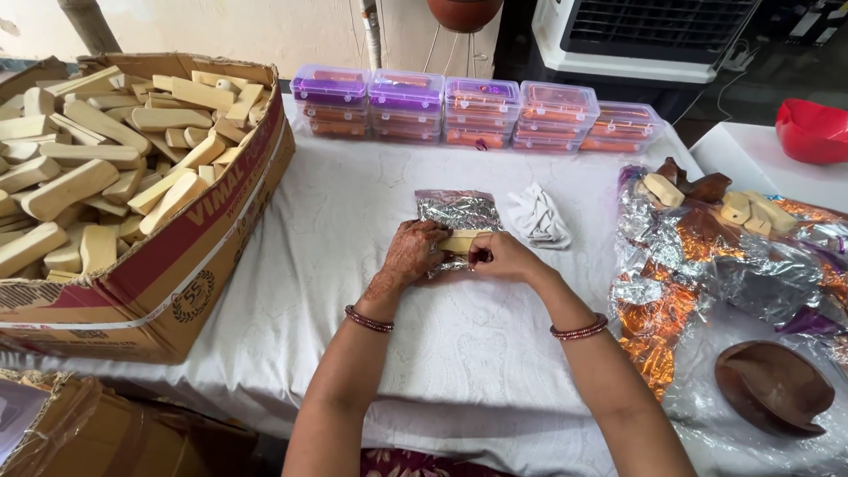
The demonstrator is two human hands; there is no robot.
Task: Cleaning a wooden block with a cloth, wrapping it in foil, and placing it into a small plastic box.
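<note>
Nearest the camera, two forearms reaching out over a white embossed tablecloth (pixel 459 353), each wrist ringed by dark red bangles. Left hand (pixel 412 252), patterned with henna, curled partly closed with fingers pressed onto the near end of a pale beige bar-shaped block (pixel 460 241). Right hand (pixel 502 257) touching the left, fingers bent in a pinch on the same block's right end. Block lying crosswise between both hands, resting on a crinkled silver foil sheet (pixel 458 212) that spreads out just beyond the knuckles and tucks under them.

Just beyond and right of the right hand, a crumpled white cloth (pixel 539 216). Well right of that hand, a heap of shiny silver and orange foil wrappers (pixel 707 283), carrying several more pale blocks (pixel 662 190) and dark brown pieces at its far edge. Near and right, a dark brown wooden bowl-like mould (pixel 773 387) on clear plastic.

Left of the left hand, well apart, a large open cardboard box (pixel 190 265) piled high with the same beige blocks.

Farther off, straight beyond both hands, a row of clear plastic lidded boxes (pixel 477 110), stacked, with purple and orange contents. Far right, a red plastic bowl (pixel 813 131).
</note>
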